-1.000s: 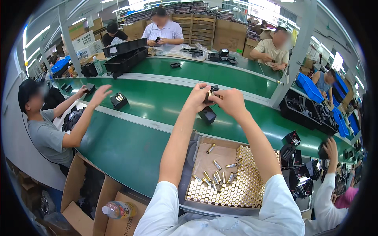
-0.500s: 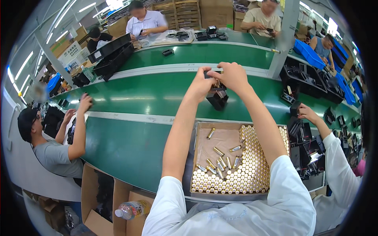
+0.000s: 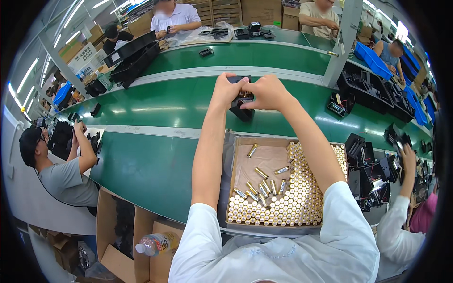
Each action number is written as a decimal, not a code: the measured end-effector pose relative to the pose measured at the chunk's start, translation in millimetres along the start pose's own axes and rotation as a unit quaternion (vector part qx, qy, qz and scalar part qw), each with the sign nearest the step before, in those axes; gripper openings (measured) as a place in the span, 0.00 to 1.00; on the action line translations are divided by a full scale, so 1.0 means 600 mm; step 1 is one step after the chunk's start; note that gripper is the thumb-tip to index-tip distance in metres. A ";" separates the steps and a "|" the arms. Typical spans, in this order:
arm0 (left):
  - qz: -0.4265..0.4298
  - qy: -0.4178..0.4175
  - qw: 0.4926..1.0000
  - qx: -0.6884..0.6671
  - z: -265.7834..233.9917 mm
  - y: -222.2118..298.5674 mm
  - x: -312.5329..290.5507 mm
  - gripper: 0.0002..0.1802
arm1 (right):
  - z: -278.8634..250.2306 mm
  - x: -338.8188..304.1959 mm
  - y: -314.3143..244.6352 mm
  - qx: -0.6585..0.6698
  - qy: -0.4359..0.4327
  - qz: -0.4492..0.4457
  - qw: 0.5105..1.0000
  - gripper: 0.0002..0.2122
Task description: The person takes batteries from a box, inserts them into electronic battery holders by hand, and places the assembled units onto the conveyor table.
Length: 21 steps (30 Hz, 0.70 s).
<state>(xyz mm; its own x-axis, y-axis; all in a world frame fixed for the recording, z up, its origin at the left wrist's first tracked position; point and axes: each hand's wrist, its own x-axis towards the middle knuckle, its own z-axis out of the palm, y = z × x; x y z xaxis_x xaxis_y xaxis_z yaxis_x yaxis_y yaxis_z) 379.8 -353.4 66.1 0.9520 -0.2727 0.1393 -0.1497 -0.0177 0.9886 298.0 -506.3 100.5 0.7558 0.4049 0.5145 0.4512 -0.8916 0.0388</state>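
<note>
Over the green conveyor belt, my left hand [image 3: 225, 91] and my right hand [image 3: 265, 92] are closed around a black plastic case [image 3: 242, 113]. The left hand grips the case's left side; the right thumb and fingers press at its top and right. Gold-coloured parts show inside, between the fingers, but their kind is hard to make out. Nearer to me, under my right forearm, a shallow cardboard tray [image 3: 240, 171] holds rows of upright gold-ended batteries [image 3: 302, 203]. Several loose batteries [image 3: 264, 187] lie on their sides in it.
On the right lie a pile of black cases with wires [image 3: 367, 177] and a co-worker's raised hand [image 3: 408, 158]. Another black case [image 3: 340, 104] sits on the belt. A co-worker in grey [image 3: 71, 181] works at left. A plastic bottle [image 3: 158, 244] lies by cardboard boxes [image 3: 111, 252].
Both my hands have shifted left with the black case. The right co-worker's hand has left the case by the belt and moved nearer. The left co-worker has lowered a raised hand.
</note>
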 end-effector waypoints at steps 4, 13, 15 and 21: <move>-0.003 0.013 1.000 0.020 0.000 0.011 0.001 0.32 | 0.042 -0.007 0.000 -0.112 -0.002 -0.019 0.994 0.17; 0.028 0.070 0.996 0.041 -0.020 0.021 0.002 0.32 | 0.053 -0.010 0.020 0.019 0.097 0.093 0.991 0.28; 0.022 0.064 0.997 0.031 -0.021 0.019 0.002 0.32 | 0.053 -0.011 0.015 0.030 0.081 0.111 0.990 0.31; 0.036 0.063 0.996 0.055 -0.011 0.008 0.006 0.30 | 0.061 -0.015 0.016 0.063 0.052 0.146 0.986 0.34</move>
<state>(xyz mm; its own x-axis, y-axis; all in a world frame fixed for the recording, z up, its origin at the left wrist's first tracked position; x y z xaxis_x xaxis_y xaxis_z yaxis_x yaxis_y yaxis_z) 384.3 -348.2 72.0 0.9628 -0.1534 0.2226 -0.2405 -0.1101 0.9644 312.8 -510.8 64.9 0.8122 0.1065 0.5735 0.2820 -0.9324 -0.2262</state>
